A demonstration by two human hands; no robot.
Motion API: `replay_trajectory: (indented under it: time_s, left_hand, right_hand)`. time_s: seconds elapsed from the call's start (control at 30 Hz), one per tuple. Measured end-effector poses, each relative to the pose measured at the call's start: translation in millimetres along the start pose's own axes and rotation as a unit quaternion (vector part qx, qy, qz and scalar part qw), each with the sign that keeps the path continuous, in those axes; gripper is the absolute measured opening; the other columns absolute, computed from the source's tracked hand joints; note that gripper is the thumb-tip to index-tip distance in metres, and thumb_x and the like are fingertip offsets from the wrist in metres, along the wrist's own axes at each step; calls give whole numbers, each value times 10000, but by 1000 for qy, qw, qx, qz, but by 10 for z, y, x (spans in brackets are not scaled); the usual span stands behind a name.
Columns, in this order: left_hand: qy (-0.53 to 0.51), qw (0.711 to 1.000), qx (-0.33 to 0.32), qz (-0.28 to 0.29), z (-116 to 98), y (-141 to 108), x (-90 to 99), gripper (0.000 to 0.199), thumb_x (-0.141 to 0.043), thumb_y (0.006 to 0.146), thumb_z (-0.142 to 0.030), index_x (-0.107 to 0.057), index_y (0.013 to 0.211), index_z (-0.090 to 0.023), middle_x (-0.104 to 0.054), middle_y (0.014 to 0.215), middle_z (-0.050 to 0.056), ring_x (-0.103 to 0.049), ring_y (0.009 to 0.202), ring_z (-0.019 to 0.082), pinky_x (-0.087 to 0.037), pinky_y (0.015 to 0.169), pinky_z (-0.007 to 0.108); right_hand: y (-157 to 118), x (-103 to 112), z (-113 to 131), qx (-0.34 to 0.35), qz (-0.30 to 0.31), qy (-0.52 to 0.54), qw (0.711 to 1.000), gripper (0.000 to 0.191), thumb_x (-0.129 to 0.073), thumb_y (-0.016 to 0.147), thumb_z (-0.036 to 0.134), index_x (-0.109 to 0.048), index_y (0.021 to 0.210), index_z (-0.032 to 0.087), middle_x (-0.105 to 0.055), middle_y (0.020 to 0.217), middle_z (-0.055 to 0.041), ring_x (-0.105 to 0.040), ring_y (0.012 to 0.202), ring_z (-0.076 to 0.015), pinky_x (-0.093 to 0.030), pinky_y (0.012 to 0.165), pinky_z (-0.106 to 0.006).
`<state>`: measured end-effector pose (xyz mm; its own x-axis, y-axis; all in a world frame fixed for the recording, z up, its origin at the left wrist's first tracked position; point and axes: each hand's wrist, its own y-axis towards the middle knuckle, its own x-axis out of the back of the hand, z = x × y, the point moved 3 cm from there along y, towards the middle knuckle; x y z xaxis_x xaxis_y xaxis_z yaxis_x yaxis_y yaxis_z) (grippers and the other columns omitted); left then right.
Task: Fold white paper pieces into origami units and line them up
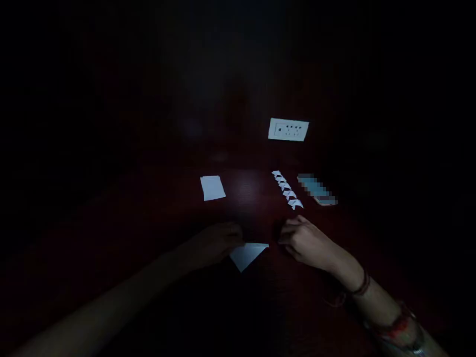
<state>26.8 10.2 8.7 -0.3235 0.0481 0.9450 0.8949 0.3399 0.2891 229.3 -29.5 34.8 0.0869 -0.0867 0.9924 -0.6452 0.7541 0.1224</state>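
Paper folded into a triangle is seen on a dark reddish table, its long edge set on the far side and one point aimed back toward the wearer. Its left corner is covered and grasped by the left hand; whether it is pinched or pressed down cannot be told in the dimness. The right hand, banded at the wrist, is curled just beyond the triangle's right tip, apart from it; whether anything is enclosed in that grip cannot be told.

Beyond the left hand, pale sheets are laid in a small stack. Past the right hand, small folded pieces are lined up in a slanting row, with a blurred, phone-like device placed to their right. A white socket plate is seen farther back.

For a clean fold, the covered corner is best held flat and unshifted, the layers' edges matched, and the crease pressed firmly along its length; more light would be helpful.
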Motion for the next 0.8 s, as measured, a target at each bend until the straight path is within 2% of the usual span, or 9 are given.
replay_trajectory:
  time_s: [0.1,0.2,0.37,0.57,0.8]
  left_hand:
    - [23,1000,2,-19,-21,-5,-56,193,-373,851,-157,-541,946,-162,-517,914,55,-468,828,148,-394,726,264]
    - [58,998,-6,-21,-33,6,-93,234,-398,831,-132,-508,1030,-187,-519,928,55,-469,823,154,-400,702,271]
    - [84,996,-30,-4,-37,27,-65,352,-432,797,-97,-461,1118,-241,-514,960,45,-468,822,147,-403,677,266]
    - [73,997,-29,-20,-26,35,-73,265,-435,802,-115,-525,1031,-213,-526,919,41,-475,810,147,-406,676,265]
    - [45,999,-14,-26,-57,43,-61,199,-414,827,-132,-555,954,-189,-530,897,39,-477,808,134,-405,699,261]
  right_hand:
    - [55,42,24,-2,-38,42,998,256,-453,772,131,-571,987,204,-564,891,-31,-478,850,-152,-307,808,-330]
    - [104,-5,78,28,-46,72,996,323,-429,789,129,-523,1082,225,-545,911,-32,-478,848,-139,-329,787,-302]
    - [154,-141,147,70,-29,89,993,307,-437,781,119,-557,1038,235,-531,889,-27,-478,838,-132,-343,773,-287]
    - [146,-120,153,62,-20,79,995,222,-431,783,135,-604,913,183,-545,858,-33,-476,818,-134,-332,767,-284]
    - [80,-47,93,85,13,18,996,188,-477,754,166,-621,871,199,-572,791,-25,-465,823,-155,-291,771,-312]
